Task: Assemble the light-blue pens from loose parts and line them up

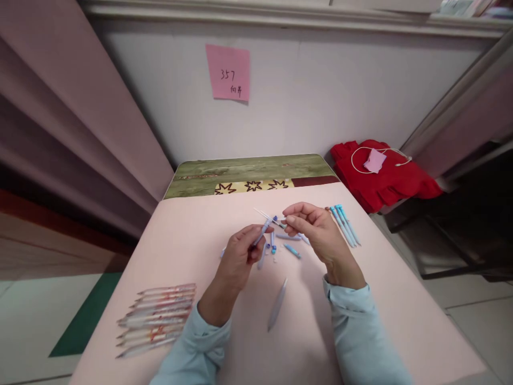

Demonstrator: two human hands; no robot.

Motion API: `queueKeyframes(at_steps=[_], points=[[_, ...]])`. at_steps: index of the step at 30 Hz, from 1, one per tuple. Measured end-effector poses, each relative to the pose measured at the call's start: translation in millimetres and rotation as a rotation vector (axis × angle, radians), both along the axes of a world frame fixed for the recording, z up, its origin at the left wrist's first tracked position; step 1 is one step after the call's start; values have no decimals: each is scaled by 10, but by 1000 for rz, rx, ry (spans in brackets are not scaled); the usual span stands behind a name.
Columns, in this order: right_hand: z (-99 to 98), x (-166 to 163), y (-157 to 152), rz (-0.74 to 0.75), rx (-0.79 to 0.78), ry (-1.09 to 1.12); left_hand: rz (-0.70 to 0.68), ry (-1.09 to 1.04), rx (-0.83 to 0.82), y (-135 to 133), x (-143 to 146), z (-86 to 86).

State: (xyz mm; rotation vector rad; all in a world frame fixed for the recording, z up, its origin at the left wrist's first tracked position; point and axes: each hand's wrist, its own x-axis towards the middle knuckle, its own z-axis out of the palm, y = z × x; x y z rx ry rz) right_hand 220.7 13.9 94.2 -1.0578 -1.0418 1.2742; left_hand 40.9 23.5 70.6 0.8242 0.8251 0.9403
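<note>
My left hand (239,258) is closed around a pale blue pen barrel (263,231) that points up and to the right. My right hand (315,227) pinches a small pen part (277,221) right at the barrel's tip, over the middle of the pink table (192,246). Several loose pen pieces (280,243) and a thin white refill (262,214) lie on the table just under and behind my hands. A grey pen (278,303) lies alone nearer to me, between my forearms.
Several wrapped pens (156,320) lie in a row at the near left. A few blue pens (344,224) lie at the right of my hand. Beyond the table are a patterned cloth (248,174), a wall with a pink note (227,72), and red fabric (380,174) at the right.
</note>
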Motion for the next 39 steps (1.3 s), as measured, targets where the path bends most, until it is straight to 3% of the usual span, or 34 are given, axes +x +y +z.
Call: queueKeyframes(at_steps=[7,23,39], points=[[75,-29,-35,-25,47,-88,31,21,4,-26,-26,83],[70,-62,-80,-124,104,-193,16,-32,-22,-47,12,84],[73,-71,-119,-86,177,-377,-67,-158,-129,-116,109,78]])
